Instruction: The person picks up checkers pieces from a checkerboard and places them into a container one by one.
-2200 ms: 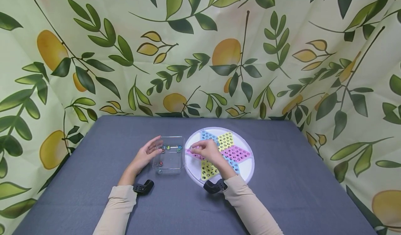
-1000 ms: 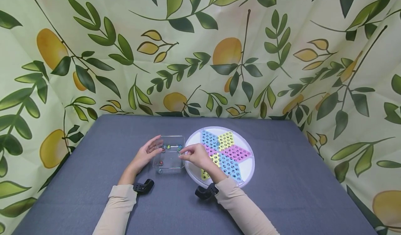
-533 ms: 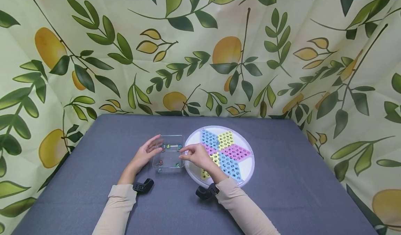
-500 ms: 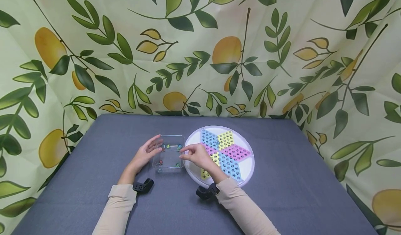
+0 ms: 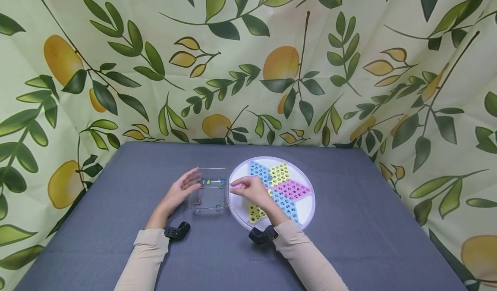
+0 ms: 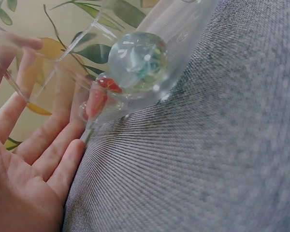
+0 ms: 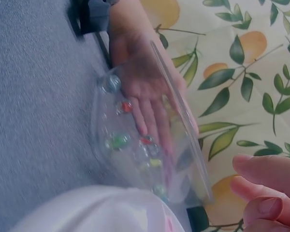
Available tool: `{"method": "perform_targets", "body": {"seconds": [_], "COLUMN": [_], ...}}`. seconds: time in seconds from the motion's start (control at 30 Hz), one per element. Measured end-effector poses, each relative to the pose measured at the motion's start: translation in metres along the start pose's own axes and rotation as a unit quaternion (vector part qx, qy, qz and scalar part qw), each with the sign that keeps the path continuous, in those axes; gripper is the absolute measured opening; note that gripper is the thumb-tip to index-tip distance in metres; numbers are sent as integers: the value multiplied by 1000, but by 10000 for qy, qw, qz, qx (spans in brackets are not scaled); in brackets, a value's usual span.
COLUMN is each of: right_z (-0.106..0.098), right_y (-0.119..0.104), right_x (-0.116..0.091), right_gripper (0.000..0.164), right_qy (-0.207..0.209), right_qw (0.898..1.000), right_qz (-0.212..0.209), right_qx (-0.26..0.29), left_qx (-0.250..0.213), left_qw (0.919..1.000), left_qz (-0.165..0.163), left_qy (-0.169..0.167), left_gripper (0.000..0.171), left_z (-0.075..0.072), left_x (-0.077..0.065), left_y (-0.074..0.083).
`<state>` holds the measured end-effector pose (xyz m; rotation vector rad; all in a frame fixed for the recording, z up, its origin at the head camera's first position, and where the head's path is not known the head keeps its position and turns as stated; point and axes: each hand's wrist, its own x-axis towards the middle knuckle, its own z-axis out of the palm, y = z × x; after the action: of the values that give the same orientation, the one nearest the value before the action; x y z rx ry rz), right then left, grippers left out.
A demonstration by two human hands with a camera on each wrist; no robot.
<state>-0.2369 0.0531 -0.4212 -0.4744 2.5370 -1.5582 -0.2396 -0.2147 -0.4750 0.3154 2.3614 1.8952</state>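
Note:
In the head view my left hand (image 5: 181, 190) rests along the left side of a clear plastic box (image 5: 209, 208), its fingers extended against the wall. Several marbles lie in the box, among them a red one (image 5: 199, 201) and a green one (image 7: 118, 140). The left wrist view shows a large clear marble (image 6: 137, 62) behind the plastic. My right hand (image 5: 254, 192) hovers over the left part of a round white Chinese checkers board (image 5: 240, 170), thumb and forefinger apart with nothing between them. Its forearm hides part of the board's coloured star.
Box and board stand side by side on a grey cloth-covered table (image 5: 217, 261). A fruit-and-leaf patterned curtain (image 5: 233, 88) closes off the back and sides. Each wrist wears a black camera mount (image 5: 177, 231).
My right hand went from the board's pink corner to the box's right edge, let a green marble drop inside, and has drawn back over the board. The left hand keeps its place.

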Motion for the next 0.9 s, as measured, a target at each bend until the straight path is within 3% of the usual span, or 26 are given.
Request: {"method": "perform_targets", "body": {"seconds": [0.9], "right_z": [-48], "right_y": [22], "right_x": [2], "right_gripper": [27], "right_qy": [889], "right_qw": [9928], "right_qz": [797], "right_qx": [66], "left_qx": [60], "left_qw": [10000], "left_qz": [-70], "left_qy": [-6], "left_gripper": [62], "left_z": [0], "left_x": [0], "left_y": [0]}}
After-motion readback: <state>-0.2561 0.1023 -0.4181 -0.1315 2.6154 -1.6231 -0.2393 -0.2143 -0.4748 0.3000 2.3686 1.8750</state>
